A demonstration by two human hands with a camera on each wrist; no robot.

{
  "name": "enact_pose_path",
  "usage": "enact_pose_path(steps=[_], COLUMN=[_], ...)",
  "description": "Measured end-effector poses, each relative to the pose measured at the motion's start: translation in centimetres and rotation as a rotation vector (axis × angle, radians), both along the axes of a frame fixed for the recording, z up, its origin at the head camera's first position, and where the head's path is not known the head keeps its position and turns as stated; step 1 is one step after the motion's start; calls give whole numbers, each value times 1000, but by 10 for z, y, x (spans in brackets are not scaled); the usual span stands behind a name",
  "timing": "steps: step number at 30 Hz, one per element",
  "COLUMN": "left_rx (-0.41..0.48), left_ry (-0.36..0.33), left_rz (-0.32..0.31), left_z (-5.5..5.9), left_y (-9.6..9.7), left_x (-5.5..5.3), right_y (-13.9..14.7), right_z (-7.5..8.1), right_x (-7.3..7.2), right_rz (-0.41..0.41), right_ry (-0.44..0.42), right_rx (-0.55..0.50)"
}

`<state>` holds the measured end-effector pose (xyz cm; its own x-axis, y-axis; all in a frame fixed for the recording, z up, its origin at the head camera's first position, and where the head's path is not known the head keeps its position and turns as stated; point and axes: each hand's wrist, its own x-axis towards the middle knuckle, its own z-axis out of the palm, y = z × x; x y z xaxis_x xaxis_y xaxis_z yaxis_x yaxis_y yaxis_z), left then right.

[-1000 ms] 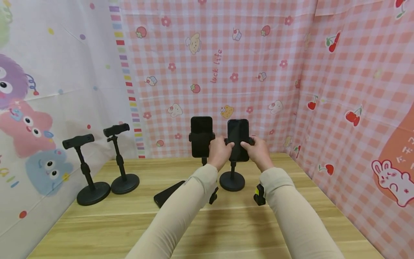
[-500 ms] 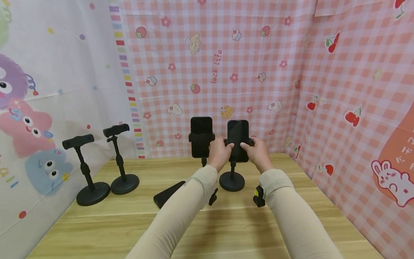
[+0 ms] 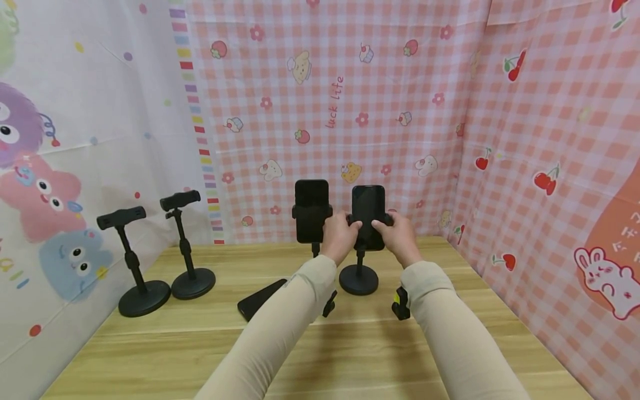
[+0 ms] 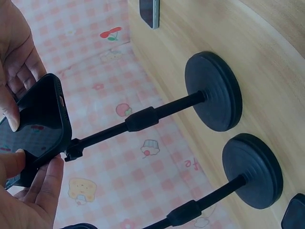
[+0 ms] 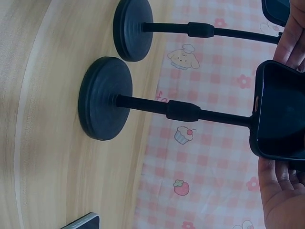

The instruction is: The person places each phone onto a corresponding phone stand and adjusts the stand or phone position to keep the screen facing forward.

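Sitting between left grip (image 3: 340,236) and right grip (image 3: 399,235): one black phone (image 3: 368,206).

I watch the tabletop (image 3: 165,350) from head height, facing forward and down; both wrist views look from closer, rolled opposite ways, sharing the phone (image 3: 368,205) and its stand (image 4: 142,119)
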<state>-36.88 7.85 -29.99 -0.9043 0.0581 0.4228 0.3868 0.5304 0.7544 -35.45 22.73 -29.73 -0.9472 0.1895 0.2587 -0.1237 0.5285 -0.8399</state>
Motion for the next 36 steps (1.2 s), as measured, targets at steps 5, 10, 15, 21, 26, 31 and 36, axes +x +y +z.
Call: enact_pose_path(steps=[5, 10, 15, 21, 26, 31, 36], left_rx=[-13, -21, -34, -43, -47, -72, -45], left_ry=[-2, -3, -14, -21, -19, 0, -6], left_rz=[6, 3, -2, -7, -6, -17, -56], left_z=[0, 0, 1, 0, 0, -3, -7], left_y=[0, -1, -1, -2, -4, -6, -8], left_x=[1, 1, 2, 3, 5, 7, 10], right_y=[1, 0, -1, -3, -4, -3, -3], right_z=[-1, 0, -1, -2, -1, -3, -7], right_x=[-1, -1, -2, 0, 2, 4, 7], right_rz=[11, 23, 15, -8, -7, 5, 10], right_ry=[8, 8, 5, 3, 5, 33, 65], right_rx=[-16, -35, -51, -58, -51, -42, -33])
